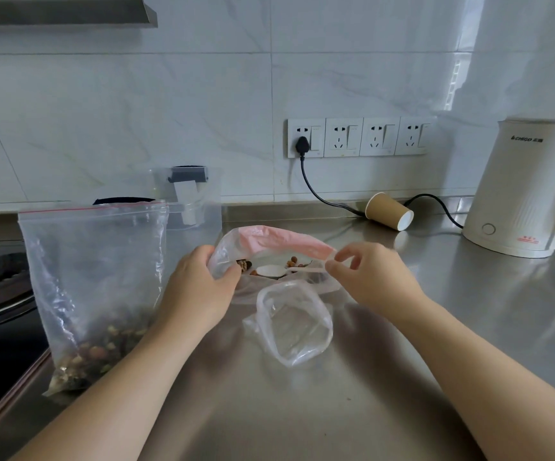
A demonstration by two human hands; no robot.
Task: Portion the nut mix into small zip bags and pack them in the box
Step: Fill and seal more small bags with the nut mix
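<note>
holding the mouth of the pink-rimmed bag [262, 242] wide, both hands are at work on the steel counter [435, 327]. the left hand [199, 287] has its fingers curled round the bag's left edge, thumb pressed on the film near a few nuts. the right hand [366, 277] pinches the right end of the rim between thumb and forefinger, and seems to trap the handle of the white plastic spoon [274, 270] there too, though i can't say for sure.

the spoon lies inside the opening, its long axis running left to right, bowl toward the left hand, handle pointing at the right fingers. so the right hand is plainly the nearer one to take it. a few nuts [294, 261] sit beside the bowl.

just in front of that bag, touching it, lies a small clear bag [294, 322], crumpled, mouth toward the hands, nothing visibly in it. the big zip bag of nut mix [93, 294] stands upright at the left, close to the left forearm and near the counter's edge by the stove [0, 287], so an elbow swing could tip it. behind it stands a clear plastic box [189, 197].

open room lies to the right: a tipped paper cup [389, 211] and a white kettle [529, 188] stand well apart at the back.
</note>
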